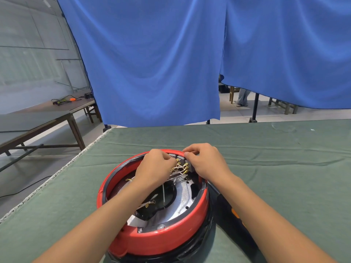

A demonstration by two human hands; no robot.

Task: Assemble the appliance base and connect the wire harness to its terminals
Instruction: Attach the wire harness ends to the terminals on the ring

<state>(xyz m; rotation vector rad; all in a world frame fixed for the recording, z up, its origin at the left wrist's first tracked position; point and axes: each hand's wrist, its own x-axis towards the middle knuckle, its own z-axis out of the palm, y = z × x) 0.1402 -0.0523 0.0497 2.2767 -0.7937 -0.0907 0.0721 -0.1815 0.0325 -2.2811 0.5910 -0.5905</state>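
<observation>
A wide blue cloth curtain [171, 63] hangs behind my bench [275, 149], which is covered in dull green fabric. On the bench in front of me sits the round red plastic appliance base [171, 236], open side up, with a silvery metal plate [187, 198] inside and a black rim beneath it. Just right of it lies a black tool with an orange patch [235, 213], partly under my right forearm. Both my hands work at the far rim of the base. My left hand [154, 168] has its grip curled, pinching the thin white wires with brass terminals [180, 168]. My right hand [206, 160] grips the small grey terminal block [187, 164] mounted at the rim, fingers curled over its top.
</observation>
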